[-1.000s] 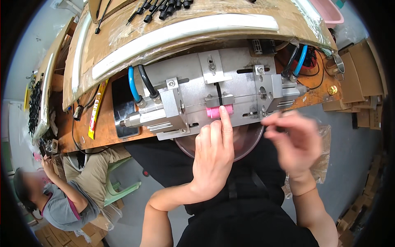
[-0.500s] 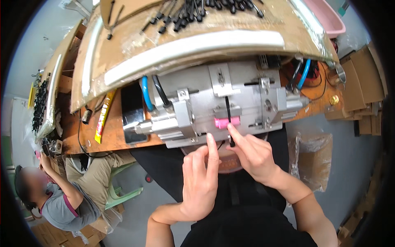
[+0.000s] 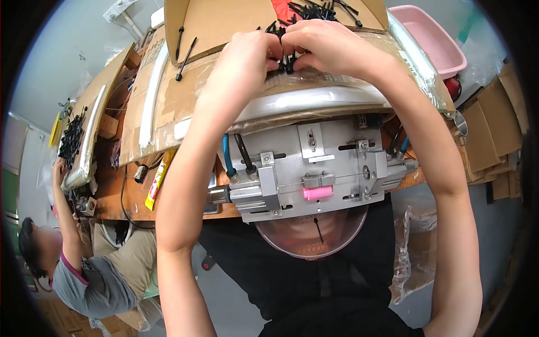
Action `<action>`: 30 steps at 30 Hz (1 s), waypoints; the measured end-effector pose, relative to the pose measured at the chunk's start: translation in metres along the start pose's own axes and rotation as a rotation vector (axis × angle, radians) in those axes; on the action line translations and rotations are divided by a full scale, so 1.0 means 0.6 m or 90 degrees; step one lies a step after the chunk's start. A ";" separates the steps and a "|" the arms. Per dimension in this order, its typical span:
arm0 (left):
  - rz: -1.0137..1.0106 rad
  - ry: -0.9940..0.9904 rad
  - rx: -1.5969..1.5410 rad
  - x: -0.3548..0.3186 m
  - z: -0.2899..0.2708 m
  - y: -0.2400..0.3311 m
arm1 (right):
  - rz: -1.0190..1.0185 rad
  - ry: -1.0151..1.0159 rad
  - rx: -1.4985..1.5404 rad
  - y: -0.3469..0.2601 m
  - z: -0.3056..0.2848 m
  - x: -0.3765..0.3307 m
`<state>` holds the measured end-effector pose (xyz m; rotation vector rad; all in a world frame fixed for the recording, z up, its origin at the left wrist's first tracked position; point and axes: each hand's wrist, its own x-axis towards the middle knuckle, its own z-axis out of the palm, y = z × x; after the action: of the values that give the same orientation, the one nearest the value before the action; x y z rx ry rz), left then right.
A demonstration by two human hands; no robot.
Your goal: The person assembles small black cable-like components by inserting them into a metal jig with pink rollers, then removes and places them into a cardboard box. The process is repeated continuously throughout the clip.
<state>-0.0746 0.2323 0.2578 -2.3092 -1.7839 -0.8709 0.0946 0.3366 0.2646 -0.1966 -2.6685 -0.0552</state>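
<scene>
Sitting just on the near side of the metal fixture, over the person's lap, a clear bowl holds a thin black part. A pink piece lies on the fixture's near half, directly in front of a small metal block mounted there. Blue tubing and black tubing rise at the fixture's left end, and left of it a yellow packet lies on the wooden table. The person's bare forearms pass either side of the fixture's middle, and both hands are beyond it, above a cardboard-covered board edged with a white strip. The left hand has its fingers curled in, tips near the thumb; the right hand is bent, with its index finger and thumb slightly apart. Their fingertips face each other closely at a few black stemmed pieces straight beyond the fixture; fingers cover part of these, so I cannot tell how firmly either hand has hold of any. Farther beyond the fixture lies a loose heap of similar pieces, and a pink basket is at its far right.
</scene>
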 end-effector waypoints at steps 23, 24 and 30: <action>-0.143 -0.086 0.073 -0.329 0.123 0.275 | 0.275 0.431 0.919 -0.068 -0.127 -0.230; -0.143 -0.093 0.092 -0.324 0.128 0.275 | 0.305 0.444 0.876 -0.068 -0.130 -0.249; -0.103 -0.127 0.127 -0.313 0.129 0.273 | 0.298 0.425 0.559 -0.178 -0.116 -0.283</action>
<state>0.0758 0.0516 0.1442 -2.2158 -2.0560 -0.4663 0.2596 0.2041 0.2497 -0.4079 -1.7232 0.9863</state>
